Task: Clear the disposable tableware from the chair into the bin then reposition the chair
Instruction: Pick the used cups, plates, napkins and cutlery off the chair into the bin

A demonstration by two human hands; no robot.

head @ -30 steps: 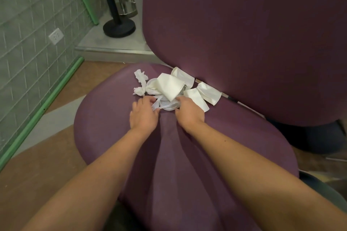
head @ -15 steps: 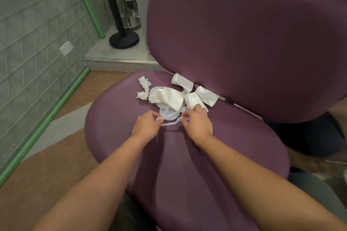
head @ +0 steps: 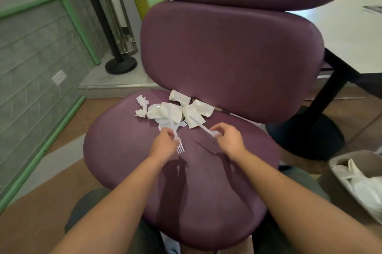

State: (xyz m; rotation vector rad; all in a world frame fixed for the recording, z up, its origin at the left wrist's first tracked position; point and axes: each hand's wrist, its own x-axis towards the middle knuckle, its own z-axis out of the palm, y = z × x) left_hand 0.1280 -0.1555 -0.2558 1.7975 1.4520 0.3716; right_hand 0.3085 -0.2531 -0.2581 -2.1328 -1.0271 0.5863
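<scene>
Disposable cups (head: 187, 109), flattened, lie with a plate (head: 155, 109) and crumpled napkin (head: 141, 106) at the back of the purple chair seat (head: 124, 150). Left hand (head: 163, 144) pinches a plastic fork (head: 179, 146); right hand (head: 227, 140) pinches another utensil (head: 201, 125). Bin (head: 339, 163) stands at right.

Our two forearms enter from the lower edge of the frame, bare, with no sleeves, watch or rings showing. Our left hand (head: 163, 144) and right hand (head: 229, 140) wear no gloves. Dark grey trousers cover our knees at the bottom of the frame.
</scene>
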